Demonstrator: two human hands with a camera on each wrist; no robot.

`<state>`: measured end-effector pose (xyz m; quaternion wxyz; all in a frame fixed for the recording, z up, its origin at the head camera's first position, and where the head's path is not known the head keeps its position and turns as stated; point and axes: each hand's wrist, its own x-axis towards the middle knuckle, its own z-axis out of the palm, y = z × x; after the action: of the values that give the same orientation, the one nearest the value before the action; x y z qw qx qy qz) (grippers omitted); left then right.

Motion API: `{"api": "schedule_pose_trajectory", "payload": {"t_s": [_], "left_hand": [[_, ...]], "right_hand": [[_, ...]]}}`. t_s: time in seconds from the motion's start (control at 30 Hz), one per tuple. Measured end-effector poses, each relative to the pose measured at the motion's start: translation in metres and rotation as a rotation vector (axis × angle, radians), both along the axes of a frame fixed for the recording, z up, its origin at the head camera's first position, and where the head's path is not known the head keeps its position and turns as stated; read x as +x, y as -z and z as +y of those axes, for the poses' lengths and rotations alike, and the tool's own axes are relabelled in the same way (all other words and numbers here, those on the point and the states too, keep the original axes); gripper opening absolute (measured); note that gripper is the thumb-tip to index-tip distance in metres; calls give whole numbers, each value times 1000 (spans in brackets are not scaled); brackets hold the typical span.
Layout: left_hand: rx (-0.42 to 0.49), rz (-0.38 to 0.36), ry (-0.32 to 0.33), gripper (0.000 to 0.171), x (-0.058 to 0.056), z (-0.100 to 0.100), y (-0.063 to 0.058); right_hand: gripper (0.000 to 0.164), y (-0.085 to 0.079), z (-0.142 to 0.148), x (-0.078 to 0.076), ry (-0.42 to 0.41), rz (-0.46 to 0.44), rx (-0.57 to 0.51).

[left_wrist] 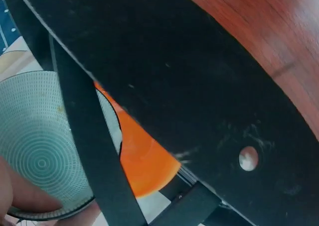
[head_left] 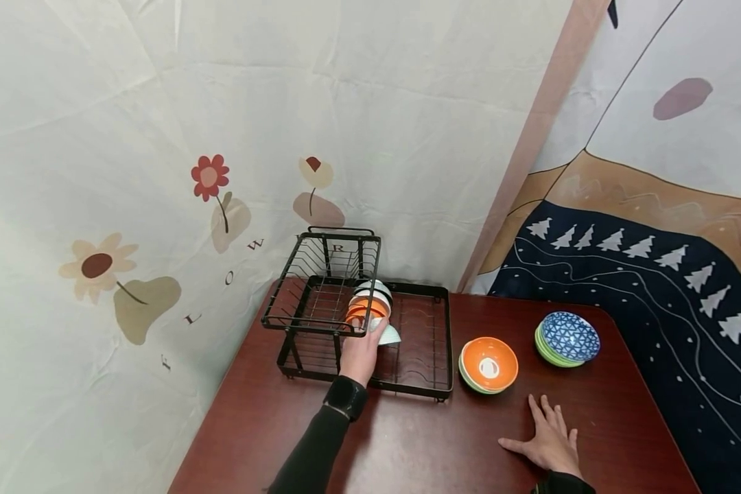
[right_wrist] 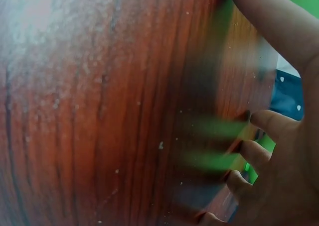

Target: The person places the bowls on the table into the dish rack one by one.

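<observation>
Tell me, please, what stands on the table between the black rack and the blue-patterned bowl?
In the head view, a bowl stack with an orange bowl on top stands between the black rack and the blue-patterned bowl.

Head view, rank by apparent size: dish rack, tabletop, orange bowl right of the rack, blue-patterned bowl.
1. Tabletop
2. Dish rack
3. Orange bowl and blue-patterned bowl: they look about alike, too close to rank.
</observation>
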<state>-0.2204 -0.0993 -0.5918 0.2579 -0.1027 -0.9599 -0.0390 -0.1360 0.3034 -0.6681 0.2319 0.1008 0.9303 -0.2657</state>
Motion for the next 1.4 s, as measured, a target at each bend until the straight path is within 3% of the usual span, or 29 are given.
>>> {"api": "schedule_pose_trajectory", "payload": {"t_s": [0.3,0.67,0.9,1.07,1.2,1.4], "left_hand": [[-160,95,-64,43,-5,2,4],[-169,113,-98,36,-14,0,20],[-79,5,-88,37,-14,-4,27],[-9,-61,-112,50,-13,-2,25],[-43,-113,-135,58,-13,-1,23],[-66,-122,-123,51,-12,2,17]], "right_hand": [[153,2,0,-1,8,3,7],[151,2,3,1,6,21,-20],[151,3,3,0,7,17,-25],[151,3,3,0,10,13,-25],[151,4,3,0,7,4,-28],[152,2,2,-1,8,7,-31]]}}
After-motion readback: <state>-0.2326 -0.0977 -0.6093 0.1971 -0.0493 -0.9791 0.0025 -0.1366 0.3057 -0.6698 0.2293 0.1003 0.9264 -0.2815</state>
